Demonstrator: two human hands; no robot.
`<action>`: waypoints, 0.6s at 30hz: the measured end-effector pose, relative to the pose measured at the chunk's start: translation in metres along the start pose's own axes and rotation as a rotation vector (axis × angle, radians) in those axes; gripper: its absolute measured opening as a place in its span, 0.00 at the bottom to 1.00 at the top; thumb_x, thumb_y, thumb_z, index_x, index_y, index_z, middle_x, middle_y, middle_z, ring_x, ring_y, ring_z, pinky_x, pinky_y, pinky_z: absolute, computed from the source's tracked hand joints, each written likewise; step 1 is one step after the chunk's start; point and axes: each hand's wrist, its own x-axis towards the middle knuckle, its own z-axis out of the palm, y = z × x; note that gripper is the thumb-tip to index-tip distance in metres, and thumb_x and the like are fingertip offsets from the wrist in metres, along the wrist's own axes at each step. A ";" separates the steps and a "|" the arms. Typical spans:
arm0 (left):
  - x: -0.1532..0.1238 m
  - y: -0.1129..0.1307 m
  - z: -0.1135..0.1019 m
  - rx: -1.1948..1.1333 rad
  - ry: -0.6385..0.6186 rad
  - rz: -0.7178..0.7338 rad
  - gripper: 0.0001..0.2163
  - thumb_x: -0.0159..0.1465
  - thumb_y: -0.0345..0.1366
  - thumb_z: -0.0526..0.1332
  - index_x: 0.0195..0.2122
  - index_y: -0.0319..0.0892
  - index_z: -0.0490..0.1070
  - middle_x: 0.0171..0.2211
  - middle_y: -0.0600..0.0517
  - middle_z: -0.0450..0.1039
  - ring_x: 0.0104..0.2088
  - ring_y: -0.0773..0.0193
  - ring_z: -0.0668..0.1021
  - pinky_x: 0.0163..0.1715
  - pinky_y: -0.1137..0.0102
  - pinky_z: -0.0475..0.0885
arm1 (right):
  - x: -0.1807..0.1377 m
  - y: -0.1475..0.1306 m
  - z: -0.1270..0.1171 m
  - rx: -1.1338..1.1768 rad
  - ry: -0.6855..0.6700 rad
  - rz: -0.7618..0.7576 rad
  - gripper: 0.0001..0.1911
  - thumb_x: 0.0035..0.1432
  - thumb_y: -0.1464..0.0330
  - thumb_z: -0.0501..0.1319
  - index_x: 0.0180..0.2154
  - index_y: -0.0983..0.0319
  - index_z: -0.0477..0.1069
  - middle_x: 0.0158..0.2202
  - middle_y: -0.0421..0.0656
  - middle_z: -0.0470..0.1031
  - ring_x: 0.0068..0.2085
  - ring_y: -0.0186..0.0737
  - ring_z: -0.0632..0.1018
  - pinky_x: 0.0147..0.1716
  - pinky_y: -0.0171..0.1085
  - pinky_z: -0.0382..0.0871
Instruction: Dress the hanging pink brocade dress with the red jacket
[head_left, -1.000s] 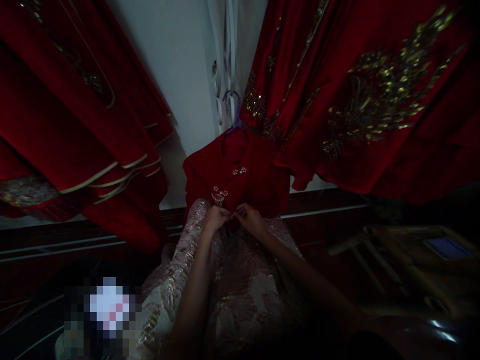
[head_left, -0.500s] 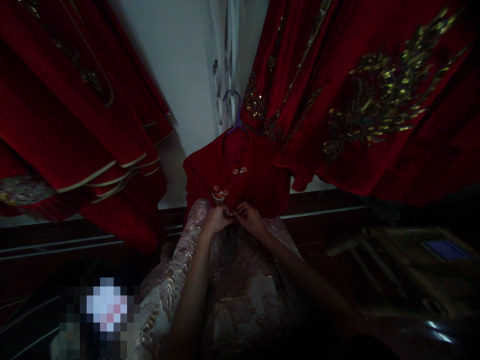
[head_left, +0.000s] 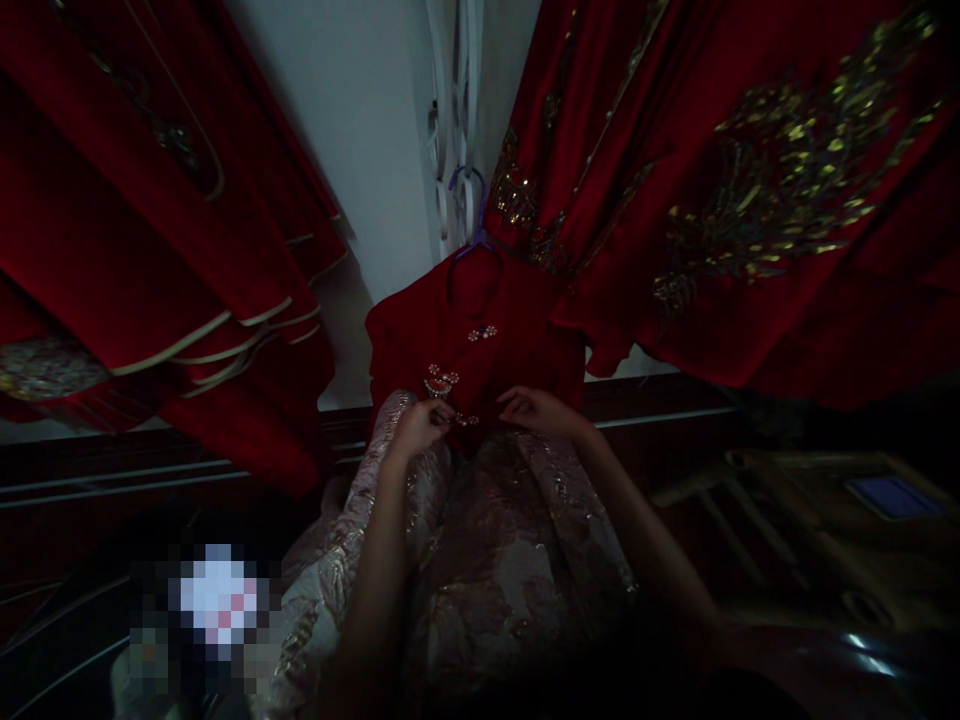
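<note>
A small red dress [head_left: 480, 345] hangs on a purple hanger [head_left: 471, 215] against the wall, with pearl clasps [head_left: 441, 383] down its front and a pale gold brocade skirt [head_left: 495, 540] below. My left hand [head_left: 418, 424] is closed in a pinch at the lowest clasp [head_left: 466, 420] on the bodice. My right hand [head_left: 541, 410] lies on the red cloth just right of that clasp, fingers loosely bent and partly apart.
Large red garments with cream piping [head_left: 150, 250] hang at left and red ones with gold embroidery [head_left: 757, 190] at right. A white wall [head_left: 360, 150] is behind. A wooden chair or stand [head_left: 825, 520] sits at lower right. The scene is dim.
My right hand has moved right, away from the clasp where both hands were pinched together. The left hand stays at the clasp. The skirt has spread a little wider.
</note>
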 end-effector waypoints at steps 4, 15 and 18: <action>-0.001 0.002 -0.003 0.045 -0.043 0.036 0.10 0.53 0.32 0.62 0.37 0.42 0.74 0.31 0.53 0.74 0.30 0.68 0.74 0.31 0.74 0.68 | 0.008 0.000 0.015 -0.031 0.082 -0.049 0.17 0.53 0.60 0.61 0.43 0.61 0.69 0.32 0.42 0.76 0.32 0.35 0.76 0.33 0.34 0.71; 0.001 0.014 0.009 0.217 0.058 0.145 0.10 0.53 0.43 0.66 0.31 0.42 0.75 0.33 0.51 0.68 0.35 0.65 0.72 0.35 0.71 0.66 | 0.027 0.020 0.067 -0.014 0.245 -0.105 0.12 0.51 0.61 0.62 0.35 0.62 0.68 0.32 0.42 0.74 0.33 0.34 0.75 0.32 0.33 0.70; 0.002 0.012 0.011 0.102 0.060 0.153 0.13 0.53 0.46 0.65 0.29 0.41 0.74 0.32 0.51 0.70 0.34 0.66 0.73 0.35 0.72 0.67 | 0.028 0.022 0.068 0.056 0.243 -0.094 0.13 0.51 0.59 0.62 0.34 0.62 0.67 0.31 0.41 0.74 0.32 0.34 0.75 0.32 0.34 0.70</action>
